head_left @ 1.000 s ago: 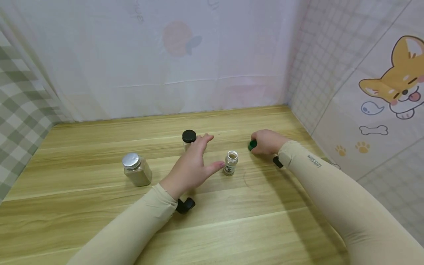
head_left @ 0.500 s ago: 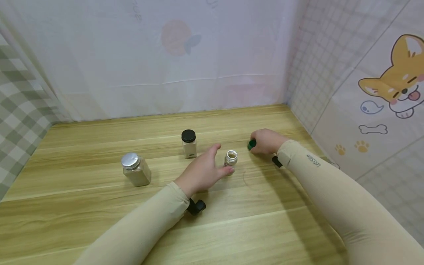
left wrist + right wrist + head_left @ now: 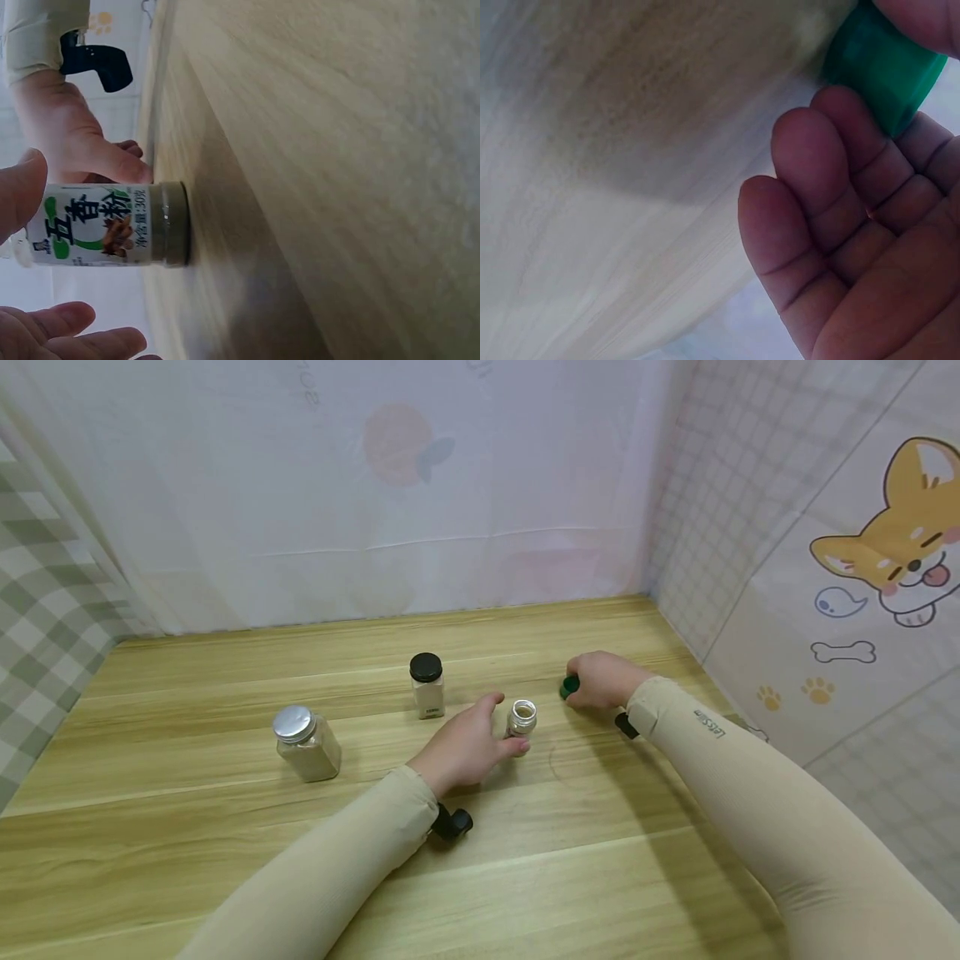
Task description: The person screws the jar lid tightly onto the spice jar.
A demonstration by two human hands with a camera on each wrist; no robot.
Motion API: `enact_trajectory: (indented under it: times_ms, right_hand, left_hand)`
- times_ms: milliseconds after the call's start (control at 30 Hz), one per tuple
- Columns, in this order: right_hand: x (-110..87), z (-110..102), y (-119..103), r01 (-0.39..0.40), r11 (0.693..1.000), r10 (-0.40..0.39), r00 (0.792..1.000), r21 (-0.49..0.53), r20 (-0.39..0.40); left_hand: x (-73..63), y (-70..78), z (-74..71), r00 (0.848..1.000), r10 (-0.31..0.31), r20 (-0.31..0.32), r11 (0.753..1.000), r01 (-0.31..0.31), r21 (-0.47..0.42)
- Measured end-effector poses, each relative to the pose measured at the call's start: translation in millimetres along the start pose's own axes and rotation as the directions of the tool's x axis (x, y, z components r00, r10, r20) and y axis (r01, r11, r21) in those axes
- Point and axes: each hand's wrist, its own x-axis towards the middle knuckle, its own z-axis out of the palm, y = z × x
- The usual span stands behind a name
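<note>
Left hand [image 3: 467,745], loose, has neared "五香粉" bottle [image 3: 94,226]; right hand [image 3: 598,680] pinches green cap [image 3: 883,71].

open spice jar [image 3: 97,225], upright (green cap [image 3: 885,64] apart)

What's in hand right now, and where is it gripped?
The right hand pinches the green cap by its sides. The left hand is spread around the open bottle without gripping it; whether it touches is unclear.
</note>
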Motion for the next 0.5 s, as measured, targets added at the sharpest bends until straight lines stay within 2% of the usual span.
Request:
enact_trajectory:
  times_ms: [267, 500]
  right_hand:
    - [-0.9, -0.7, -0.6, -0.003, 1.0, 0.003, 1.0, 0.004, 0.003]
    - [-1.3, -0.9, -1.9, -0.012, 1.0, 0.012, 1.0, -0.002, 0.002]
  left_hand:
    - [6.0, -3.4, 3.2, 1.0, -0.004, 0.011, 1.0, 0.004, -0.013]
    - [9.2, -4.1, 5.3, 1.0, 0.009, 0.011, 1.0, -0.009, 0.012]
